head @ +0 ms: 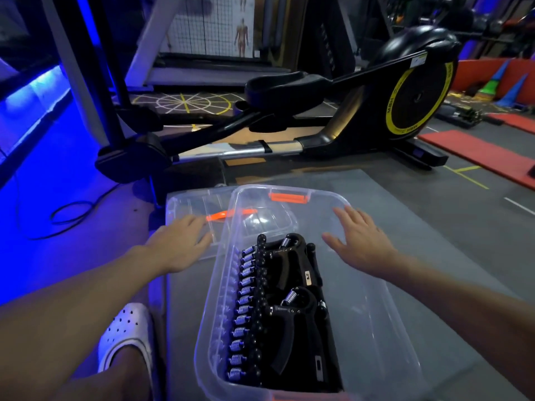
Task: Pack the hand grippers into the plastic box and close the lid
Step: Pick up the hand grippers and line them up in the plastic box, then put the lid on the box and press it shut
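Gym mat (434, 235) under your plastic box (385, 337) of hand grippers (278, 302); left hand (179, 244) on its lid (197, 206), right hand (359, 241) above, fingers spread.

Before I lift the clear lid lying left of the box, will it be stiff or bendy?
The lid looks thin and clear, so probably light and a little bendy. Its smooth plastic may slip under the flat left hand.

Both bare forearms reaching forward from the bottom corners, left hand (181, 241) lying palm down with fingers stretched flat and slightly apart, right hand (359, 238) hovering palm down, fingers spread wide, thumb angling inward, neither gripping anything
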`<state>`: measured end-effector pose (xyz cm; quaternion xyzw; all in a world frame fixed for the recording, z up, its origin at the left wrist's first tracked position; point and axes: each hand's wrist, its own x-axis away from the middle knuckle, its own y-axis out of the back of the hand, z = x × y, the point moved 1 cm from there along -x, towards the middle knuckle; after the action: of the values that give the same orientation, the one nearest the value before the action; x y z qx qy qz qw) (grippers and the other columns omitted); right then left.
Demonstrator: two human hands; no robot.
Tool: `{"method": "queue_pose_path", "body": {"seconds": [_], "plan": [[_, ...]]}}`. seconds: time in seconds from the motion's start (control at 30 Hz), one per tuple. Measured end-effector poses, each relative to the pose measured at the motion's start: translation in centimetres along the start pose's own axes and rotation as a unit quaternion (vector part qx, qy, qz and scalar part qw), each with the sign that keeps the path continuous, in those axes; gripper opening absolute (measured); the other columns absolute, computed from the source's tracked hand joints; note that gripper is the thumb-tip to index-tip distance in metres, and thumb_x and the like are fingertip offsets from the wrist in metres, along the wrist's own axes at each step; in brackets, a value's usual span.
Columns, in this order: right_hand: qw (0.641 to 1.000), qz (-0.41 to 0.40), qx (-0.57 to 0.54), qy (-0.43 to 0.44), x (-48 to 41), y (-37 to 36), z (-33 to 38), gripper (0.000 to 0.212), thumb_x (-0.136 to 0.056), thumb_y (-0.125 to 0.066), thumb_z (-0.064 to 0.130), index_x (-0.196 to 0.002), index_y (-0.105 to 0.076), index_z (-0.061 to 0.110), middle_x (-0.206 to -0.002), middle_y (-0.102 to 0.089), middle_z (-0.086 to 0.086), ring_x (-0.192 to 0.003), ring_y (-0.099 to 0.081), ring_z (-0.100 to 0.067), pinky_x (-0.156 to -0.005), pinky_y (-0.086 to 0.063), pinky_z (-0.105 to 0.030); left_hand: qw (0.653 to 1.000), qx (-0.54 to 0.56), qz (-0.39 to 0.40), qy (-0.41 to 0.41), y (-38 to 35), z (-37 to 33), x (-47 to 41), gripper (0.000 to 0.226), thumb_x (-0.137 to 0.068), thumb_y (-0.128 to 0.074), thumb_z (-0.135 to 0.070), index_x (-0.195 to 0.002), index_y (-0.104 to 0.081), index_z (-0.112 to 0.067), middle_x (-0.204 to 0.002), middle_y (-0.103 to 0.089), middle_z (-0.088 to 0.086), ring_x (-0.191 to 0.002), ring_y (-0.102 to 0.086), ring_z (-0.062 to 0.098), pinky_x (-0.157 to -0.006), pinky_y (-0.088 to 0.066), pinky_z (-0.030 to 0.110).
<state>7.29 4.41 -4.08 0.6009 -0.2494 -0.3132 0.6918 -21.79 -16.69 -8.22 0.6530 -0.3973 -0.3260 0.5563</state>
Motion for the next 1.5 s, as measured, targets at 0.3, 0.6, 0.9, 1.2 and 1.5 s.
{"method": "queue_pose_path", "body": {"seconds": [0.3,0.6,0.9,1.2,1.5], "plan": [[0.999,0.014,-0.03,-0.007,-4.2,-2.0,-0.8,0.078,-0.093,-0.045,0.058,-0.155,-0.013,0.021,-0.163,-0.002,-0.008,-0.15,-0.001,-0.029,-0.12,-0.012,-0.042,0.995,-0.058,0.078,0.006,-4.1,1.9,-5.3,0.053,-0.093,-0.051,-0.048,-0.137,-0.043,-0.022,-0.141,-0.047,0.005,-0.127,-0.046,0.026,-0.099,-0.042,0.04],[1.0,0.008,-0.029,-0.006,-4.3,-2.5,-1.2,0.074,-0.093,-0.043,0.056,-0.154,-0.015,0.025,-0.163,-0.001,-0.006,-0.149,-0.001,-0.028,-0.12,-0.014,-0.042,0.995,0.012,0.077,0.062,-9.1,2.9,-7.8,0.03,-0.087,-0.063,-0.039,-0.109,-0.066,-0.018,-0.113,-0.067,0.008,-0.103,-0.062,0.026,-0.069,-0.037,0.026],[0.999,0.006,-0.032,-0.009,-3.9,-2.2,-1.0,0.072,-0.094,-0.042,0.055,-0.154,-0.014,0.026,-0.163,0.0,-0.002,-0.15,-0.001,-0.026,-0.118,-0.015,-0.042,0.995,0.034,-0.014,0.094,-10.9,3.7,-7.8,0.02,-0.09,-0.061,-0.029,-0.098,-0.067,-0.012,-0.109,-0.066,0.01,-0.103,-0.059,0.033,-0.076,-0.03,0.034],[0.999,0.011,-0.035,-0.011,-4.1,-2.3,-1.0,0.072,-0.094,-0.04,0.057,-0.154,-0.012,0.027,-0.163,0.0,-0.003,-0.15,0.0,-0.026,-0.119,-0.016,-0.044,0.997,0.031,-0.049,0.048,-8.8,3.4,-7.1,0.03,-0.092,-0.057,-0.034,-0.113,-0.061,-0.013,-0.118,-0.054,0.007,-0.116,-0.046,0.028,-0.085,-0.034,0.039],[0.999,0.013,-0.046,-0.01,-4.0,-2.2,-0.9,0.073,-0.095,-0.041,0.054,-0.154,-0.012,0.025,-0.163,-0.001,-0.004,-0.15,0.001,-0.027,-0.119,-0.014,-0.044,0.975,0.103,-0.142,0.133,-2.2,3.6,-6.1,0.022,-0.088,-0.058,-0.03,-0.088,-0.062,-0.008,-0.103,-0.063,0.013,-0.103,-0.056,0.035,-0.083,-0.048,0.05]]}}
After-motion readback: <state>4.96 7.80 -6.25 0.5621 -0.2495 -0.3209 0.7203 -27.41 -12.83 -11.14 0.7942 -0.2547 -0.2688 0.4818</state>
